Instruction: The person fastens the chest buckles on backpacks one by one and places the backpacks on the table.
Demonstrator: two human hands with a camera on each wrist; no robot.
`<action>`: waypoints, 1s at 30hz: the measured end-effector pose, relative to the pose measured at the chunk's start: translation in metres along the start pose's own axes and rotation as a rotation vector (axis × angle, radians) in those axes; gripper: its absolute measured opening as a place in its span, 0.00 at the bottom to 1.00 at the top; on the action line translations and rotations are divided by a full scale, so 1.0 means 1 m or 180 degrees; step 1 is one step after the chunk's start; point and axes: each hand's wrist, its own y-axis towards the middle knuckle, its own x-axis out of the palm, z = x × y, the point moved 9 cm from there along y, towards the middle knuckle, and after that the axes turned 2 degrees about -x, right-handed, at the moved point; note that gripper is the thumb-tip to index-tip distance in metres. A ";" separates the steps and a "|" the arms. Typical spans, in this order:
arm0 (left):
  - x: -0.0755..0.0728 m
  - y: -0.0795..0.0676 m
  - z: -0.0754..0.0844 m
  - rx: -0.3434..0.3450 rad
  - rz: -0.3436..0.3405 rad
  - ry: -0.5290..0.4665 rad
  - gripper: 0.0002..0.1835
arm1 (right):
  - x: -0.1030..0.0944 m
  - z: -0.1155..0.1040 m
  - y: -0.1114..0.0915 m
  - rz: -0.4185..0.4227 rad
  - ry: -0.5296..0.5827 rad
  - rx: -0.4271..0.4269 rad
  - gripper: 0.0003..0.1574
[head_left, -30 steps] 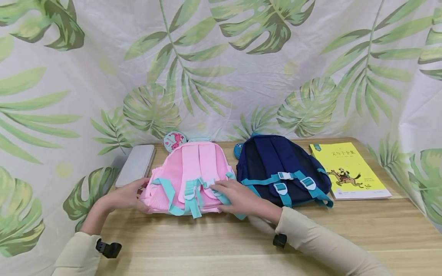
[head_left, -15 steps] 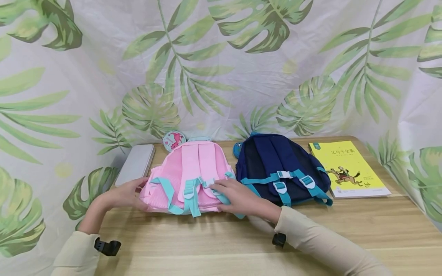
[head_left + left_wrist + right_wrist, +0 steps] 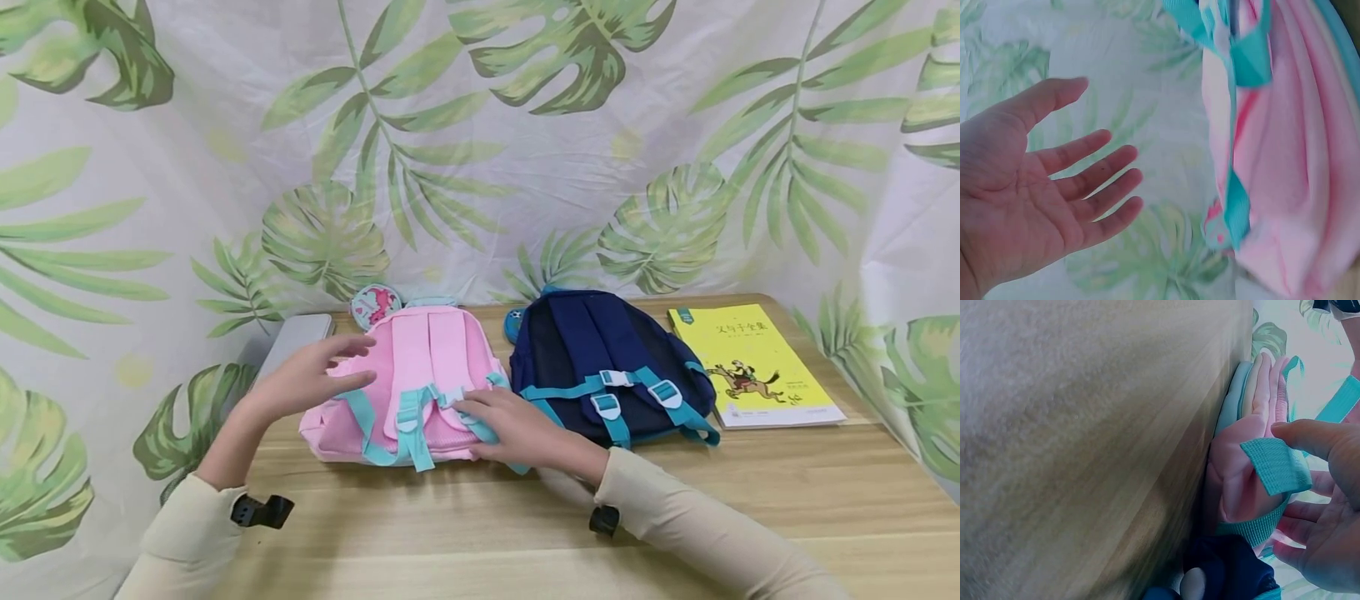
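Note:
A pink backpack (image 3: pixel 379 362) with turquoise straps (image 3: pixel 363 417) lies on the table, its padded back panel facing up. Above its left side my left hand (image 3: pixel 296 379) hovers with fingers spread. The left wrist view shows that hand (image 3: pixel 1041 194) palm visible, apart from the pink bag (image 3: pixel 1279 169). My right hand (image 3: pixel 521 429) rests on the bag's lower right part, over a turquoise strap. In the right wrist view, the right thumb (image 3: pixel 1313 434) lies beside a loose turquoise strap end (image 3: pixel 1275 465), and the relaxed fingers touch the bag.
Right of the pink bag lies a navy backpack (image 3: pixel 536 354) with turquoise straps and white buckles. A yellow book (image 3: pixel 757 350) is at the table's right. Behind my left hand sits a pale flat box (image 3: pixel 294 340). A round pouch (image 3: pixel 375 307) lies at the back, before a leaf-print cloth.
My left hand has let go of the pink backpack's left side and lifted up and to the right, over the bag. My right hand keeps its place on the bag.

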 end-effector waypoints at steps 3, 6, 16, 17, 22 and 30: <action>0.007 0.010 0.012 0.0054 0.0107 0.0002 0.26 | 0.001 0.000 0.001 -0.0020 -0.0006 0.0020 0.41; 0.017 0.019 0.021 0.0081 0.0194 0.0006 0.23 | 0.003 0.001 0.001 -0.0051 -0.0004 0.0040 0.41; 0.061 0.033 0.037 0.0192 0.0208 0.0239 0.18 | 0.001 0.000 -0.001 -0.0030 0.0000 0.0032 0.41; 0.064 0.033 0.036 0.0160 0.0200 0.0282 0.18 | 0.001 0.000 -0.001 -0.0029 0.0002 0.0040 0.41; 0.076 0.034 0.032 0.0081 0.0236 0.0527 0.19 | 0.002 0.001 -0.001 -0.0037 0.0024 0.0083 0.41; 0.083 0.033 0.030 0.0166 0.0425 0.0926 0.19 | 0.001 0.000 -0.001 -0.0022 -0.0024 0.0064 0.40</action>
